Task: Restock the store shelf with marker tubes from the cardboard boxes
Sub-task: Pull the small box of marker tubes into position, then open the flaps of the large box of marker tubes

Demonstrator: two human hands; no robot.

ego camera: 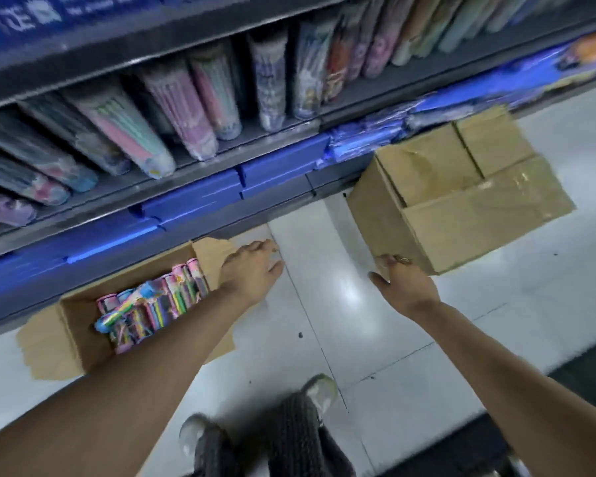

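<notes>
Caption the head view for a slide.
Left hand at the flap of the open cardboard box of colourful marker tubes; right hand touching the taped brown cardboard box.

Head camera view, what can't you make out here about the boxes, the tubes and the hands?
- Taped box: closed flaps hide its contents.
- Open box: the left forearm covers part of the marker tubes, so no count.
- Shelf packages: motion blur, labels unreadable.
- Right hand: fingertips hidden behind the taped box's corner.
- Left hand: blurred, contact with the flap unclear.
</notes>
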